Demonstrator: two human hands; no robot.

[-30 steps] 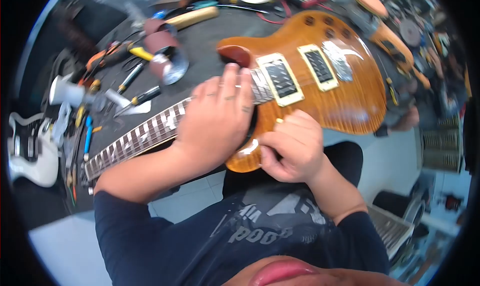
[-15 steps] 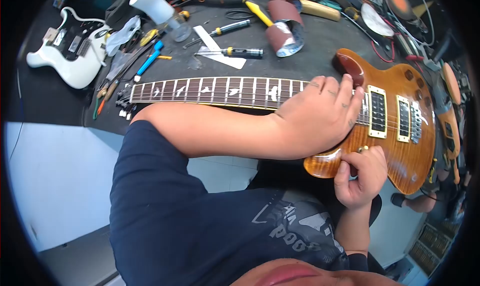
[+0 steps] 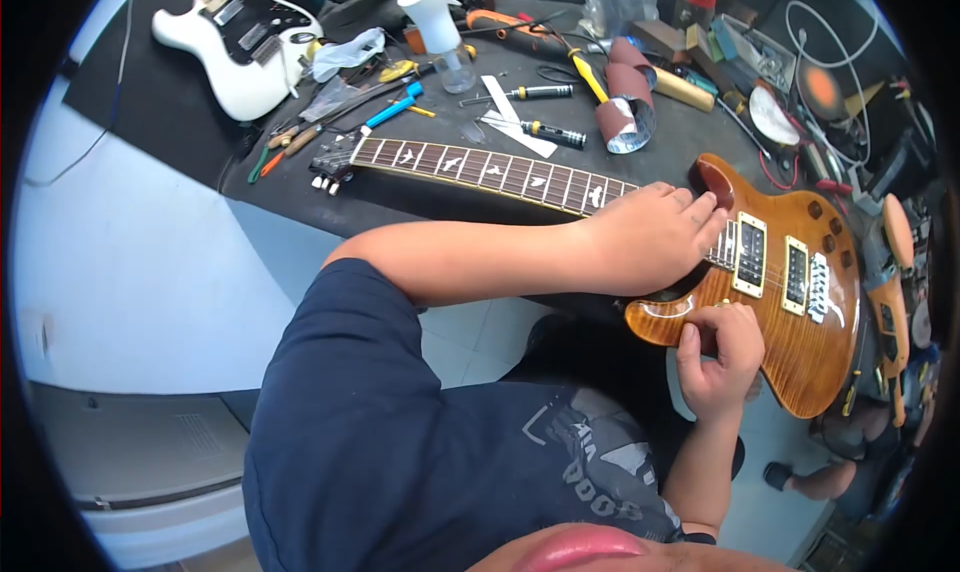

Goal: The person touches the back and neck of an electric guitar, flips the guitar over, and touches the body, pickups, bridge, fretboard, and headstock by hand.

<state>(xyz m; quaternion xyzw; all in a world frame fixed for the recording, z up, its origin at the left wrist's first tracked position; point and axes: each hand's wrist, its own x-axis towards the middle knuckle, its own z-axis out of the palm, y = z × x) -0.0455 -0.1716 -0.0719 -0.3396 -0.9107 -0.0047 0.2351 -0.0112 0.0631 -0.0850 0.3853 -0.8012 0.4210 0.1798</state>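
Note:
An amber electric guitar [image 3: 790, 347] lies face up, its fretboard [image 3: 480, 175] running to the left, with bird-shaped inlays. My left hand [image 3: 655, 234] reaches across the strings where the neck meets the body, fingers laid out flat towards the far horn; its thumb is hidden. Close to the near horn [image 3: 655, 322], my right hand [image 3: 725, 357] is curled, thumb and fingers bent together against the guitar's top. A small gold-coloured part [image 3: 722, 302] shows just beyond its fingers. Whatever lies between those fingers is hidden.
Behind the neck lie screwdrivers [image 3: 555, 135], a white strip [image 3: 515, 122], a sandpaper roll [image 3: 628, 112] and a spray bottle [image 3: 437, 37]. A white guitar body [image 3: 235, 72] rests at the back left. Tools crowd the right side, where another person's leg [image 3: 825, 480] shows below.
The view has turned, so the bench things appear farther right and lower, and the neck slopes more. Both hands stay at nearly the same places on the guitar; my left fingers look slightly closer together.

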